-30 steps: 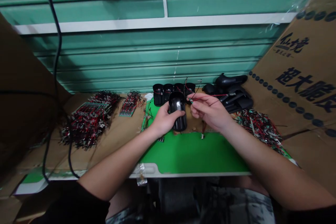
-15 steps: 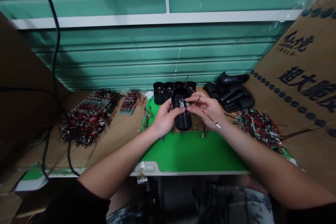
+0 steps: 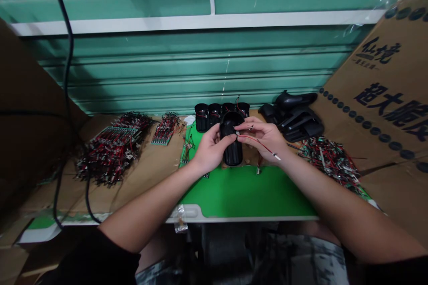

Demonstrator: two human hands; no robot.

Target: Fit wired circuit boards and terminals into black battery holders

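A black plastic housing point(image 3: 233, 153), hollow and open at its top, is held above the green board. My left hand point(image 3: 211, 148) is closed round its left side, the thumb lying across the front. At the right side of the housing, my right hand point(image 3: 264, 139) pinches a small circuit board with wires point(image 3: 238, 133) against the opening. Its red wire runs over my right fingers to a white connector point(image 3: 276, 156). Another connector on a short lead point(image 3: 258, 170) shows below my right hand.
Several black cups point(image 3: 202, 118) stand in a row behind. Heaps of wired circuit boards lie left point(image 3: 110, 156) and right point(image 3: 331, 162). Black handle-shaped parts point(image 3: 297, 118) are piled at back right. Cardboard point(image 3: 377, 111) walls the right; black cables point(image 3: 68, 67) hang at left.
The black housing has tilted slightly, so more of its hollow inside shows. Both hands keep nearly the same place and grip.
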